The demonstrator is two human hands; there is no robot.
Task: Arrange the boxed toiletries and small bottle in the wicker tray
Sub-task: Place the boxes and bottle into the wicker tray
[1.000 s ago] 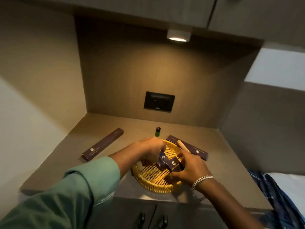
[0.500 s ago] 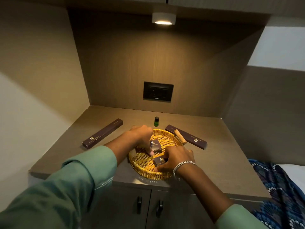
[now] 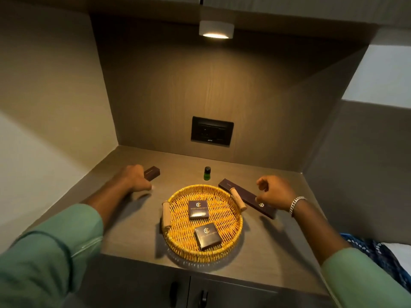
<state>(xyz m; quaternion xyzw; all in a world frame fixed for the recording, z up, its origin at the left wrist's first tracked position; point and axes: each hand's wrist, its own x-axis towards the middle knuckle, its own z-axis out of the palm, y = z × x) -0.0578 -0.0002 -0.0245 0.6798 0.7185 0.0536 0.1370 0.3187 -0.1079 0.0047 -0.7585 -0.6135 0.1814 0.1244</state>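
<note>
A round wicker tray (image 3: 201, 257) with two wooden handles sits on the counter's front middle. Two small square dark boxes lie flat in it, one toward the back (image 3: 198, 209) and one toward the front (image 3: 208, 236). A small green bottle (image 3: 207, 173) with a black cap stands upright just behind the tray. My left hand (image 3: 135, 179) is curled over a long dark box (image 3: 152, 172) left of the tray; only the box's far end shows. My right hand (image 3: 275, 192) hovers with curled fingers at a second long dark box (image 3: 242, 193) beside the tray's right handle, thumb tip touching it.
The counter is a shallow alcove with walls to the left, back and right. A black socket panel (image 3: 212, 131) is on the back wall and a lamp (image 3: 216, 30) overhead. Cabinet doors with dark handles (image 3: 173, 292) are below. Patterned fabric (image 3: 378, 254) lies at the lower right.
Both hands have left the tray, leaving the two small boxes flat inside. The left hand moved out to the left long box, the right hand out to the right long box.
</note>
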